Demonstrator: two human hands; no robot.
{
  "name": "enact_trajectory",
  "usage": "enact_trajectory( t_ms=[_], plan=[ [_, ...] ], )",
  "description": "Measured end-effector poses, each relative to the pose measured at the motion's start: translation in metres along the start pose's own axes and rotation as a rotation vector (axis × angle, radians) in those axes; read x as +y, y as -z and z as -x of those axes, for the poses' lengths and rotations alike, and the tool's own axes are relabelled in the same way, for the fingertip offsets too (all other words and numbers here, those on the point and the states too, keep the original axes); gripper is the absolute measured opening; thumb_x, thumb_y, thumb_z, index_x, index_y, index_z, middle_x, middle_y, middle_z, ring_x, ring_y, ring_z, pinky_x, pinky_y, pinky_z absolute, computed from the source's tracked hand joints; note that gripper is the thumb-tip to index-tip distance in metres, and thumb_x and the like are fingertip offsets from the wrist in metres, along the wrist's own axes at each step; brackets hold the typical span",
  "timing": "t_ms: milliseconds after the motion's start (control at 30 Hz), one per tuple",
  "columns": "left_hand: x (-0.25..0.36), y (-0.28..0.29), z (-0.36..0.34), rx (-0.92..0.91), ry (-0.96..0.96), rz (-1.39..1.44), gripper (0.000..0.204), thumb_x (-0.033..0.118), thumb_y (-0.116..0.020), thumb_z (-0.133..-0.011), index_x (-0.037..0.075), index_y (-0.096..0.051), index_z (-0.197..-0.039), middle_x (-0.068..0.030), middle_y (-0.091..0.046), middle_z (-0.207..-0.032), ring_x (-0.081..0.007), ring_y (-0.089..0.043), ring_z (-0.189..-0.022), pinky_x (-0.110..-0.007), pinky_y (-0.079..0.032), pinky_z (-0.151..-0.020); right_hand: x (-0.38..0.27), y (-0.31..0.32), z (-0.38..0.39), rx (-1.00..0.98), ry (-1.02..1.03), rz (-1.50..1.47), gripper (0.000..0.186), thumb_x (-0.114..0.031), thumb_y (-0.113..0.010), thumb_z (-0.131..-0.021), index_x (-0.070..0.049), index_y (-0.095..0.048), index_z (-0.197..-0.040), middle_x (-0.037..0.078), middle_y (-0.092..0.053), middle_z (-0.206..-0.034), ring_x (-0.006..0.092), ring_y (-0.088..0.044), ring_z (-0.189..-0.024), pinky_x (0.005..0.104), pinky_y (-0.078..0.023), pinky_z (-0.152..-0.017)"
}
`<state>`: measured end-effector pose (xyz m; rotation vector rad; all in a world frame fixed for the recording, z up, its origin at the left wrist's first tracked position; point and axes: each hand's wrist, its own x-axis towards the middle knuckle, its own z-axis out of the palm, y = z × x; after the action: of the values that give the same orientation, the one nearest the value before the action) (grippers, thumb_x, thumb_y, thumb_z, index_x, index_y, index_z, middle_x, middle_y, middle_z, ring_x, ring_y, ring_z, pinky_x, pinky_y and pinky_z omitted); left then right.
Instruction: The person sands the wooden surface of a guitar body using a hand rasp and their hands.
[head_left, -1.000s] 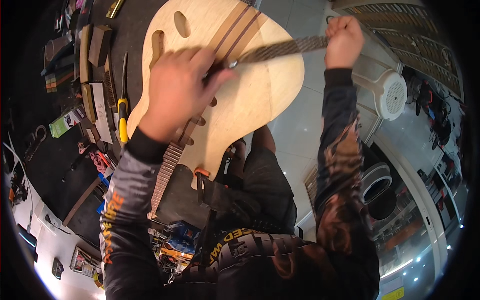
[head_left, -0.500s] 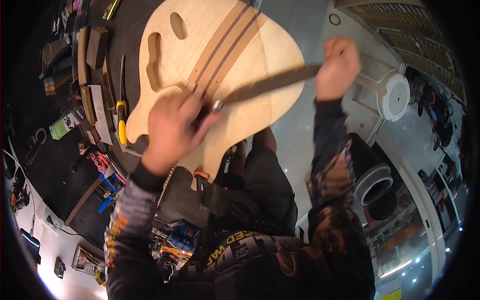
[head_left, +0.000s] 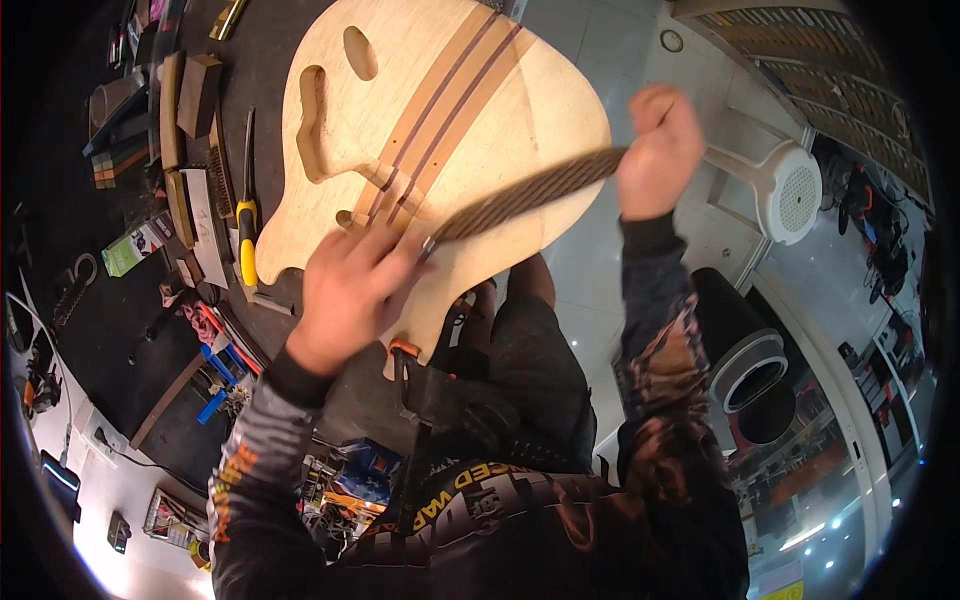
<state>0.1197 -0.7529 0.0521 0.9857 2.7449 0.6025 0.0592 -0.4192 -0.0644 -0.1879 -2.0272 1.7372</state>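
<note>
A pale wooden guitar body (head_left: pixel 540 100) with darker stripes along its middle and routed cavities lies before me, its right side overhanging the floor. Slanting across its lower right edge is a long, flat brown rasp (head_left: pixel 530 195) with a diagonal pattern. My left hand (head_left: pixel 360 280) is closed round the rasp's near end, by a metal collar; the handle is mostly hidden under the fingers. Beyond the body's right edge, my right hand (head_left: pixel 660 150) grips the far end in a fist. A clamp (head_left: pixel 404 350) with orange pads sits at the body's near horn.
On the dark bench (head_left: pixel 70 330) to the left lie a yellow-handled file (head_left: pixel 247 245), wood blocks (head_left: pixel 199 95) and a green-and-white packet (head_left: pixel 137 245). A white stool (head_left: pixel 790 195) stands on the tiled floor at the right. A black cylindrical bin (head_left: pixel 750 370) is near my right arm.
Both hands have shifted toward me with the rasp, the right hand also slightly left. More of the cavity near my left hand now shows. The guitar body has stayed in place.
</note>
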Motion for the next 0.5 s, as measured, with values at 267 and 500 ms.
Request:
enact_trajectory(
  t_ms=[267, 500],
  plan=[
    [-0.003, -0.02, -0.064, 0.058, -0.038, -0.049, 0.036, 0.022, -0.089, -0.09, 0.01, -0.075, -0.121, -0.0071, -0.076, -0.098, -0.0311, -0.07, -0.079, -0.044, -0.052, -0.071, 0.03, 0.028, -0.056, -0.016, 0.022, 0.087, 0.019, 0.015, -0.04, -0.081, -0.002, -0.049, -0.085, 0.006, -0.054, -0.082, 0.0149, -0.046, -0.079, 0.028, -0.045, -0.077],
    [0.001, -0.004, -0.016, -0.012, -0.007, 0.014, 0.043, 0.021, -0.092, -0.085, 0.009, -0.077, -0.124, -0.0089, -0.075, -0.097, -0.0323, -0.071, -0.082, -0.043, -0.053, -0.071, 0.005, 0.009, -0.006, -0.007, 0.004, 0.013, 0.018, 0.015, -0.039, -0.078, -0.001, -0.045, -0.083, 0.006, -0.053, -0.083, 0.016, -0.045, -0.079, 0.0273, -0.041, -0.076]
  ],
)
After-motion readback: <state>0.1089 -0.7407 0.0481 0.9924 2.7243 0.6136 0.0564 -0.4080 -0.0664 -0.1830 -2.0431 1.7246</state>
